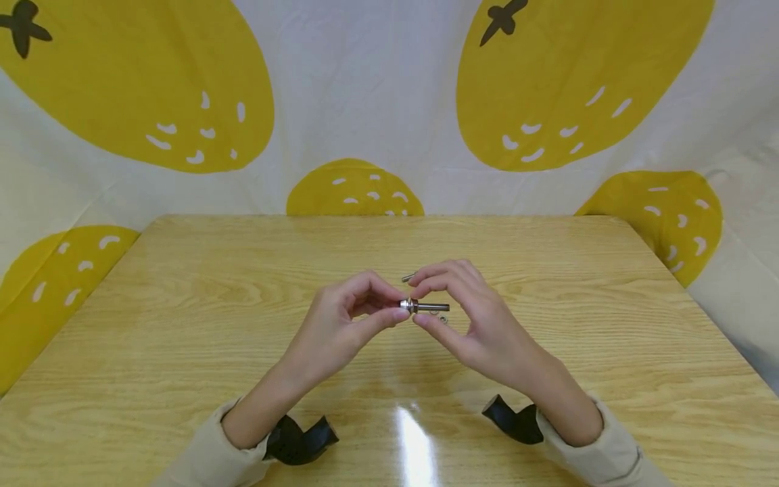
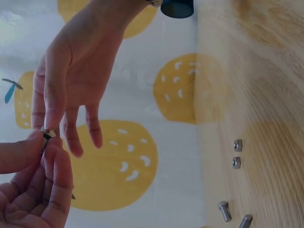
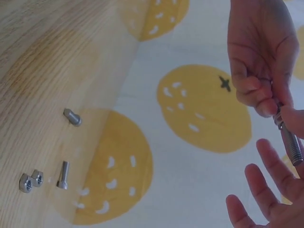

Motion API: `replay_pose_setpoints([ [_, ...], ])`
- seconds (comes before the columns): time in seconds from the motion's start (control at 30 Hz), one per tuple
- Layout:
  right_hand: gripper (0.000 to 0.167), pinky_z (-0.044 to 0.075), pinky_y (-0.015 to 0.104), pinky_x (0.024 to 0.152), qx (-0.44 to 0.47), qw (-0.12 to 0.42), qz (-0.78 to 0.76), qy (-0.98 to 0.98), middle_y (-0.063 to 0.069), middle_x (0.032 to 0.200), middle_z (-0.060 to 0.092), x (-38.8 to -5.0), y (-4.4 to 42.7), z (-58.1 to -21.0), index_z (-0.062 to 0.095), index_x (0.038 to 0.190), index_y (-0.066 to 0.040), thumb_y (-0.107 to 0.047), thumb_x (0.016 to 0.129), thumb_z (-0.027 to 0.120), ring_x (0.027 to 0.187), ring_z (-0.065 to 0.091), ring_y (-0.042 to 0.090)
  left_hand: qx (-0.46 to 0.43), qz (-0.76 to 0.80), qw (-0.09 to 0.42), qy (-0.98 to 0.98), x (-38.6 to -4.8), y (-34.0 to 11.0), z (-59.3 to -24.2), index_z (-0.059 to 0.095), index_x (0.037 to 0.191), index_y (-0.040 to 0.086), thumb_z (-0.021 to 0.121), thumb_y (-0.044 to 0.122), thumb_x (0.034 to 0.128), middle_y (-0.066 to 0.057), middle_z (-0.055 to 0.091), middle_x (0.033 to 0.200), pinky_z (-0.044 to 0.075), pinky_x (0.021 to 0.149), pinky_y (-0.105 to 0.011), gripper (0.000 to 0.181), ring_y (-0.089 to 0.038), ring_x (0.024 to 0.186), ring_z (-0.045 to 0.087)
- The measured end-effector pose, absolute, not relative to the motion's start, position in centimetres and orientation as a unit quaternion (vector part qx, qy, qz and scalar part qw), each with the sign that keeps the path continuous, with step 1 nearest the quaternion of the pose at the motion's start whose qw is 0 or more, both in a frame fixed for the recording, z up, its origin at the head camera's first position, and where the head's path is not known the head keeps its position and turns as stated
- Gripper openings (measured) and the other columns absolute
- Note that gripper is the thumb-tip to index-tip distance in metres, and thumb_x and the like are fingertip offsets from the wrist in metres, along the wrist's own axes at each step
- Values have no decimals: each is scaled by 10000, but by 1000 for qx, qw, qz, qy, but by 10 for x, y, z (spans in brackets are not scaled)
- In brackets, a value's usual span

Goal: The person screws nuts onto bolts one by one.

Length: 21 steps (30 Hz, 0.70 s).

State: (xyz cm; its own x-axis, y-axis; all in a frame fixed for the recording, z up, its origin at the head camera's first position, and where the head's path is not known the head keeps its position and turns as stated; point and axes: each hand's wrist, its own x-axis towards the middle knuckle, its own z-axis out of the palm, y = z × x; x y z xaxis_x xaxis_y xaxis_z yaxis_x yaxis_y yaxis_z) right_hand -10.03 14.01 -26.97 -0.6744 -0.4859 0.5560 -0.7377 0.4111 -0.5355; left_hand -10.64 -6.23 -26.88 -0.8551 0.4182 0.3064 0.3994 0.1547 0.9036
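Observation:
A silver bolt (image 1: 435, 308) lies level above the table, its threaded end pointing right in the head view. At the head end, my left hand (image 1: 341, 318) pinches it between thumb and fingers. My right hand (image 1: 481, 318) has its thumb and index finger pinching a nut (image 1: 415, 306) on the shank, close to the left fingertips. In the right wrist view the bolt's thread (image 3: 295, 148) sticks out past the right thumb, while the other right fingers are spread. Fingers partly hide the bolt head and the nut.
On the wooden table (image 1: 213, 325) beyond the hands lie two loose bolts (image 3: 63, 175) and two loose nuts (image 3: 26, 183). A patterned cloth (image 1: 365, 101) hangs behind the table's far edge. Black wrist mounts (image 1: 304, 439) sit under both sleeves.

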Motion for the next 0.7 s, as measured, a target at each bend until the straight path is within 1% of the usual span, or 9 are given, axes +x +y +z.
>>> replay_pose_setpoints([
  [0.17,221,400,304,938,377,166,395,-821,18,1165,561,-101,140,-271,589,1040,-100,-49,842,670,1132,459,170,268,593,9,759,-106,-62,-269,636,956,68,678,103,844,-44,679,932,552,735,-276,125,-138,793,663],
  [0.23,163,412,302,910,374,165,391,-825,10,1155,568,-102,139,-272,600,1024,-109,-73,870,642,1132,461,164,267,595,10,758,-106,-63,-269,636,954,68,677,101,845,-43,679,931,553,734,-277,121,-134,791,663],
  [0.3,74,430,307,863,369,167,386,-829,4,1138,580,-102,138,-273,616,977,-117,-101,907,598,1125,469,166,268,595,10,758,-106,-63,-269,635,952,68,676,101,846,-43,680,929,554,728,-278,119,-119,786,661],
  [0.33,56,432,311,849,365,168,383,-832,1,1130,586,-102,138,-274,623,947,-122,-119,927,571,1122,472,166,270,595,9,757,-106,-63,-269,633,950,68,676,100,846,-44,681,927,554,724,-278,117,-116,783,660],
  [0.43,153,433,328,833,354,167,378,-839,-7,1112,600,-102,138,-276,634,891,-139,-172,967,505,1116,477,164,271,595,9,756,-106,-62,-269,631,946,62,680,98,842,-49,682,918,554,726,-280,120,-112,779,658],
  [0.5,150,429,357,874,354,165,375,-841,-10,1131,593,-101,138,-276,632,939,-138,-211,969,505,1126,474,167,271,595,9,756,-106,-62,-269,631,946,60,676,95,844,-51,681,917,555,726,-279,118,-111,777,659],
  [0.57,139,418,370,915,356,158,375,-841,-12,1164,577,-101,139,-275,614,1034,-137,-224,945,553,1143,463,161,271,595,8,757,-106,-62,-269,632,948,59,672,92,847,-52,679,923,555,730,-280,113,-110,782,660],
  [0.63,229,406,371,944,364,155,376,-838,-10,1197,558,-100,139,-273,581,1115,-126,-211,905,617,1157,451,161,271,592,8,759,-106,-62,-269,632,948,61,668,88,851,-49,678,931,555,730,-278,107,-107,785,660],
  [0.7,287,399,356,956,372,162,375,-833,10,1204,552,-100,139,-271,565,1136,-112,-176,873,659,1155,450,167,270,590,7,760,-106,-62,-268,634,947,62,669,84,849,-47,679,930,555,727,-276,106,-104,781,660],
])
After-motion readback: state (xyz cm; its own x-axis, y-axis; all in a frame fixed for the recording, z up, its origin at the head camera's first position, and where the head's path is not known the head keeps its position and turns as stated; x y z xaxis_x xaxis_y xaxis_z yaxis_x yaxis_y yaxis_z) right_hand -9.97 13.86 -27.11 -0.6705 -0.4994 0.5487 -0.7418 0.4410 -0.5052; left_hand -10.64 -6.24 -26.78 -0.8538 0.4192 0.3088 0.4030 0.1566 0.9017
